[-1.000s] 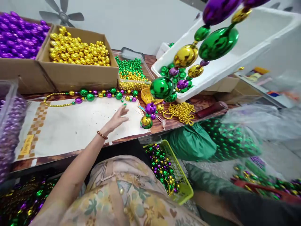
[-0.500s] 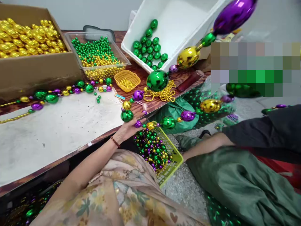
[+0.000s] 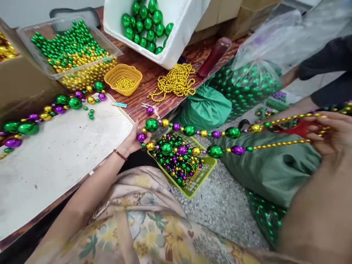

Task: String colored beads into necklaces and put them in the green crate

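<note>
A bead necklace (image 3: 232, 132) in green, purple and gold is stretched as a long double strand between my two hands. My left hand (image 3: 135, 141), with a brown bead bracelet at the wrist, is closed round the looped end with the larger beads. At the right, my right hand (image 3: 334, 134) grips the two thin gold strands. Below the necklace stands a yellow-green plastic basket (image 3: 205, 176) full of similar strung beads. Beside my left hand, a purple bead (image 3: 149, 110) lies at the table edge near small scissors (image 3: 144, 105).
On the table are a clear tub (image 3: 30, 47) of green and gold beads, a small orange basket (image 3: 123, 91), gold bead strings (image 3: 176, 82), a white foam box (image 3: 184, 22) and another necklace (image 3: 59, 109). Green sacks (image 3: 264, 165) stand right, near another person's arm (image 3: 294, 106).
The necklace, earlier raised close to the camera on the right, is now lower and drawn out sideways. My right hand has come into view. The camera view has shifted right.
</note>
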The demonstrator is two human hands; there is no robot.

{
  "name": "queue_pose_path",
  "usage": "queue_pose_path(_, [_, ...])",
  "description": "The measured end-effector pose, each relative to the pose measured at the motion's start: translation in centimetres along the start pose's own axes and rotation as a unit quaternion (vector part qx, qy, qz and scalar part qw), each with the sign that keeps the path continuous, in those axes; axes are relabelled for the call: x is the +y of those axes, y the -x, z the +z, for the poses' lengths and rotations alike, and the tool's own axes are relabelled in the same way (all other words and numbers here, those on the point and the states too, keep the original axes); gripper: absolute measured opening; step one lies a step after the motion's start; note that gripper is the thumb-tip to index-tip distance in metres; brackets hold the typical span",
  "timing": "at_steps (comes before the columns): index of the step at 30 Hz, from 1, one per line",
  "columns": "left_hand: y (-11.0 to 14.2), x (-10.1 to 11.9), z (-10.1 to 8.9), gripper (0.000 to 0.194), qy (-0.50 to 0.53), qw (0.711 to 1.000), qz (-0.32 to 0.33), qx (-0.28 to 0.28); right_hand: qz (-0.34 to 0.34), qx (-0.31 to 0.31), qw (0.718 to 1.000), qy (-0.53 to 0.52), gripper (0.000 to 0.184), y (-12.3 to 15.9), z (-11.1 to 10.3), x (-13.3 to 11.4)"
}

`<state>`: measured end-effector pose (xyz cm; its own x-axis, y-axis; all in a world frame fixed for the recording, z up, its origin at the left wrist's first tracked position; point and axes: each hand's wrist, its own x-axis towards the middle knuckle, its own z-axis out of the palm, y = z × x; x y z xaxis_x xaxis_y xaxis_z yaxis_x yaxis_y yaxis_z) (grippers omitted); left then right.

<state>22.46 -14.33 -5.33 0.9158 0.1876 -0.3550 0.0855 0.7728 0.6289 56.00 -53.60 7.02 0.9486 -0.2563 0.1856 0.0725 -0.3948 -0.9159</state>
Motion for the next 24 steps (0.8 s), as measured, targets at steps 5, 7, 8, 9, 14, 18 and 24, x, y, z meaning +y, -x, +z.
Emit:
queue_pose_path(5, [-0.9, -5.0, -0.4, 0.031, -0.032, 0.993, -0.114, 0.011, 0.101, -0.114, 0.988, -0.026, 0.035, -0.2, -3.3, 6.5])
queue_pose_path(7, [-1.5, -6.4, -0.8, 0.032, -0.028, 0.990, -0.127, 0.050, 0.136, -0.122, 0.983, -0.010, 0.034, 0.4, -3.6, 9.0])
queue_pose_path(8, [-1.8, -7.0, -1.0, 0.035, -0.034, 0.989, -0.132, 0.065, 0.155, -0.127, 0.980, 0.001, 0.033, 0.8, -3.7, 10.1])
queue_pose_path(9, [-2.2, -7.5, -1.2, 0.039, -0.045, 0.987, -0.137, 0.075, 0.177, -0.133, 0.975, 0.011, 0.033, 1.3, -3.6, 11.2])
queue_pose_path(14, [-4.2, -9.2, -2.1, 0.050, -0.131, 0.974, -0.159, 0.093, 0.262, -0.166, 0.950, 0.035, 0.028, 4.3, -2.9, 15.8])
queue_pose_path(18, [-5.7, -10.3, -2.1, 0.063, -0.148, 0.970, -0.173, 0.090, 0.296, -0.174, 0.939, 0.036, 0.023, 6.6, -2.3, 19.0])
queue_pose_path(24, [-8.1, -12.1, -1.6, 0.074, -0.188, 0.959, -0.199, 0.072, 0.332, -0.205, 0.910, 0.137, 0.024, 11.4, -1.4, 24.5])
